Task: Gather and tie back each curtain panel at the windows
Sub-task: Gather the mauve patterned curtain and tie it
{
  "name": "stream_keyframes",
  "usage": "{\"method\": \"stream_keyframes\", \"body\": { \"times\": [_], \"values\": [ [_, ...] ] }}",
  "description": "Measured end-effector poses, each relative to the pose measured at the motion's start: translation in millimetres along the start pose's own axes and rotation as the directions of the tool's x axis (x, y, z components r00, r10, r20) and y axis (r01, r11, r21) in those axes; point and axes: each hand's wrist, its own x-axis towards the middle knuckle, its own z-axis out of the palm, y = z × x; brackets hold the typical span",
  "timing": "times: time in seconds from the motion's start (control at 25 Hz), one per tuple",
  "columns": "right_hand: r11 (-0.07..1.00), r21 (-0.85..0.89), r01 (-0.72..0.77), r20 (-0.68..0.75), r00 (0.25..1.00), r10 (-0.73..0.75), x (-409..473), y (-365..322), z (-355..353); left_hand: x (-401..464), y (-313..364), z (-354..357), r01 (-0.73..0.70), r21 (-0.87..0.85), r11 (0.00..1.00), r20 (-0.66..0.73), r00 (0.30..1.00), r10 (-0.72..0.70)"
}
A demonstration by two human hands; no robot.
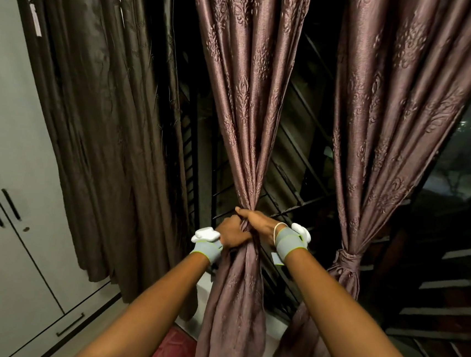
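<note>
A mauve patterned curtain panel (245,93) hangs in the middle of the window, bunched into a narrow waist. My left hand (232,232) grips that waist from the left, fingers curled round the fabric. My right hand (257,222) grips it just above, from the right, thumb over the top. Below my hands the cloth falls loose to the sill. A second mauve panel (392,121) on the right is gathered and bound by a knotted tie (347,258). A darker brown panel (106,108) on the left hangs loose.
Dark window glass with a metal grille (296,167) lies behind the curtains. A grey wardrobe (12,185) with black handles stands at the left. A white sill (203,290) runs under the window, with a red patterned mat (174,351) below.
</note>
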Motion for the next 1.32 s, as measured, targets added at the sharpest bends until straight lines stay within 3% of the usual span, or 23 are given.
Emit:
{"method": "stream_keyframes", "body": {
  "times": [0.12, 0.24, 0.32, 0.4, 0.48, 0.6, 0.76, 1.12, 1.32],
  "values": [
    [0.999, -0.049, -0.006, -0.018, 1.0, 0.005, -3, -5, 1, 40, -31, 29, -0.044, -0.035, 0.998, -0.023, 0.999, 0.043],
    [0.985, -0.158, 0.063, -0.018, 0.998, -0.067, -8, -9, 5, -1, -3, 3, -0.055, -0.083, 0.995, -0.025, 0.998, 0.053],
    [0.96, -0.256, 0.114, 0.063, 0.993, -0.102, -16, -7, -4, -22, 10, -11, -0.067, -0.122, 0.99, -0.012, 0.998, 0.066],
    [0.883, -0.427, 0.195, 0.189, 0.974, -0.124, -18, -4, -18, -18, 4, -13, -0.064, -0.157, 0.985, -0.004, 0.998, 0.064],
    [0.783, -0.56, 0.269, 0.225, 0.96, -0.168, -14, 0, -28, -7, -3, -9, -0.086, -0.208, 0.974, 0.034, 0.995, 0.095],
    [0.704, -0.627, 0.332, 0.17, 0.941, -0.292, -5, 6, -37, -18, 7, -20, -0.108, -0.161, 0.981, 0.14, 0.981, 0.131],
    [0.69, -0.686, 0.229, 0.058, 0.963, -0.262, -7, 9, -42, -22, 4, -26, -0.202, -0.231, 0.952, 0.142, 0.961, 0.238],
    [0.61, -0.783, 0.122, -0.009, 0.978, -0.207, -18, 12, -58, -23, -7, -26, -0.168, -0.259, 0.951, 0.126, 0.97, 0.206],
    [0.714, -0.689, 0.122, -0.132, 0.948, -0.289, -33, -3, -48, -22, -1, -14, -0.112, -0.189, 0.975, 0.002, 0.993, 0.115]
  ]
}}
